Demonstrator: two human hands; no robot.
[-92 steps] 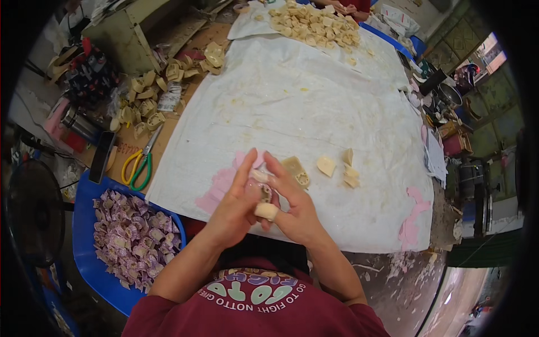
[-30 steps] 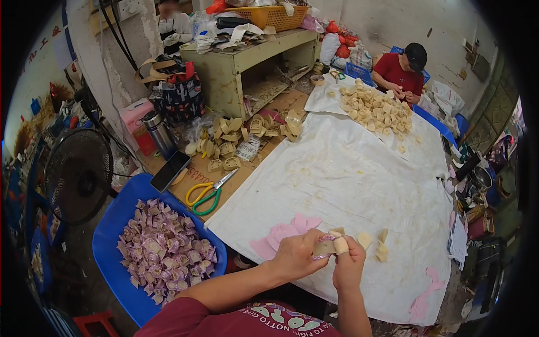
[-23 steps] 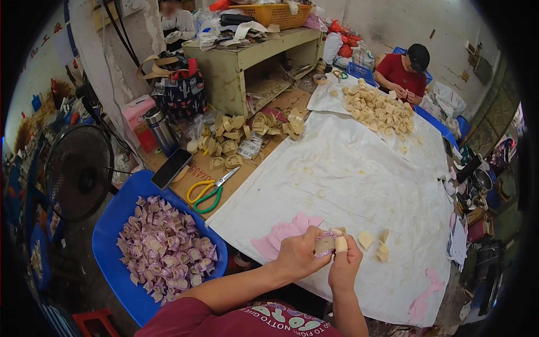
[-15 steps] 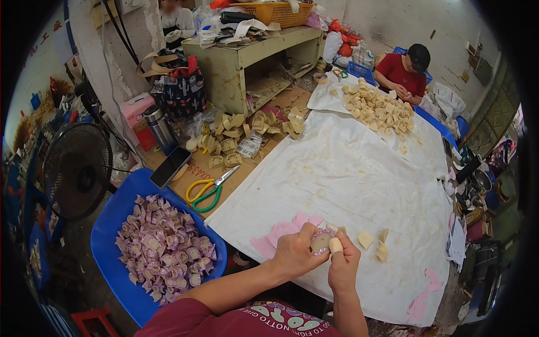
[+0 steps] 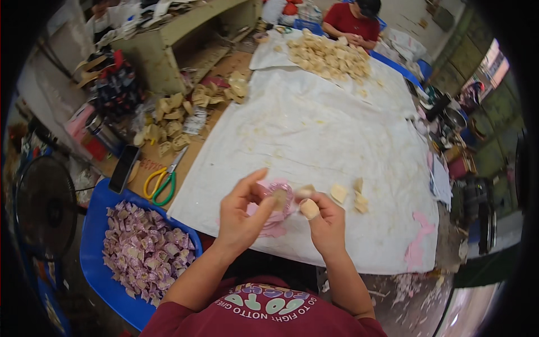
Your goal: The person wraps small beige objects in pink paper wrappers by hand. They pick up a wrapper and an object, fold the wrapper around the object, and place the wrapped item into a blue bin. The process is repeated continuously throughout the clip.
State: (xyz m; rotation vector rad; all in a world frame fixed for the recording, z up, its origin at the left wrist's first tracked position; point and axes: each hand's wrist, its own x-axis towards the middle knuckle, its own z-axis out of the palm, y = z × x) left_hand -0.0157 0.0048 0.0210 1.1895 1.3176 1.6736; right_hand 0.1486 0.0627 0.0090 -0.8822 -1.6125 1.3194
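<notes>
My left hand [image 5: 241, 210] is closed on a small purple glittery piece [image 5: 285, 191] with a dull beige middle, thumb across its face. To its right, my right hand [image 5: 327, 222] has beige covers on the thumb and index fingertips. Those two tips stand slightly apart, and I see nothing between them; the other fingers are curled. Pink flat pieces [image 5: 272, 229] lie on the white cloth [image 5: 314, 129] beneath my left hand. Just beyond my right hand are a cream block [image 5: 338, 193] and several more cream pieces [image 5: 360, 201].
At left stands a blue tub [image 5: 92, 269] full of purple glittery pieces [image 5: 149, 247]. Scissors [image 5: 167, 178] with yellow and green handles and a phone [image 5: 123, 168] lie on cardboard. A cream heap [image 5: 331, 56] sits before a person in red [image 5: 351, 25]. A fan [image 5: 45, 208] stands left.
My hands have come slightly apart; the right thumb has left the purple piece, which stays in my left hand. The view has shifted, with the tub and table sitting differently in it.
</notes>
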